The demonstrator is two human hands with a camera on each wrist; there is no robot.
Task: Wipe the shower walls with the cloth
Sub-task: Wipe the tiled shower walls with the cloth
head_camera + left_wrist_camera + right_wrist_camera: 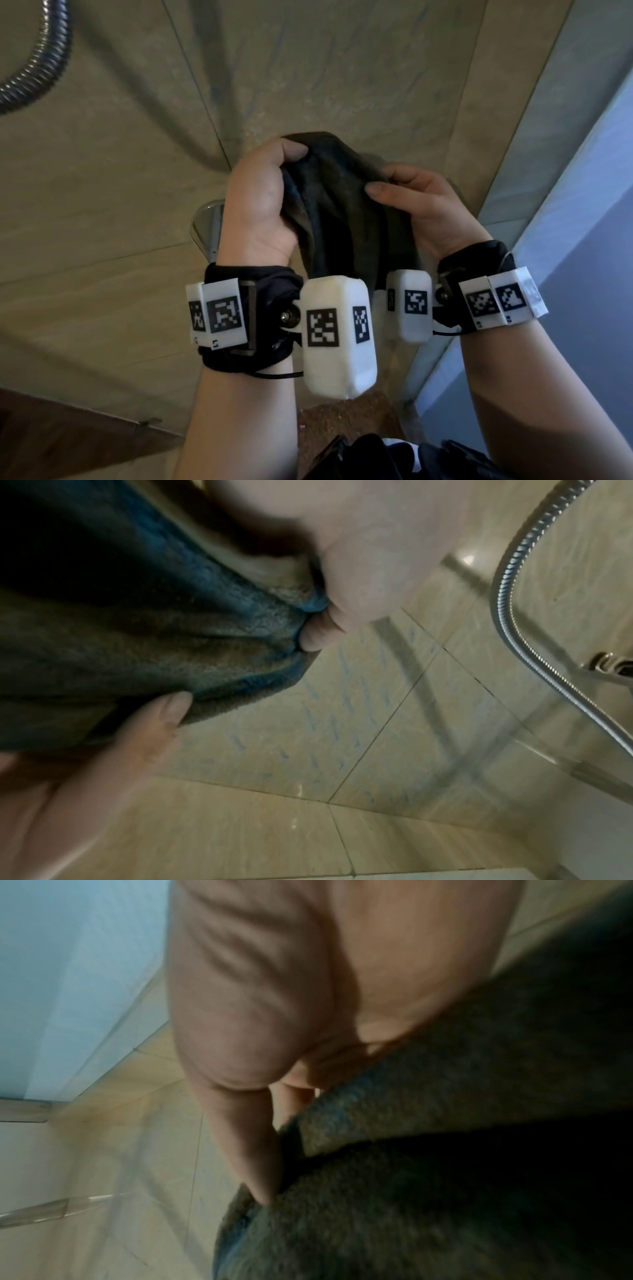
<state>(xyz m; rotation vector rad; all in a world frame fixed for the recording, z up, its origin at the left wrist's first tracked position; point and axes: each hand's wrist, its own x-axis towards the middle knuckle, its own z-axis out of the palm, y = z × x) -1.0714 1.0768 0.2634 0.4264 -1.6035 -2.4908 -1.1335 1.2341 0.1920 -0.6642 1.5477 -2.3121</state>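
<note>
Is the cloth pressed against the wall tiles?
No. Both hands hold the cloth bunched in the air.

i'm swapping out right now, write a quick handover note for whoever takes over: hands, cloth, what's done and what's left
Left hand: grips one side of the dark cloth, thumb over the top edge.
Right hand: pinches the other side.
The cloth is bunched between both hands, held up in front of the tiled shower wall, not touching it.
The metal shower hose hangs at upper left.
Done: cloth is in hand. Whether any wall has been wiped cannot be told.
Left: press the cloth to the tiles and wipe the walls.
</note>
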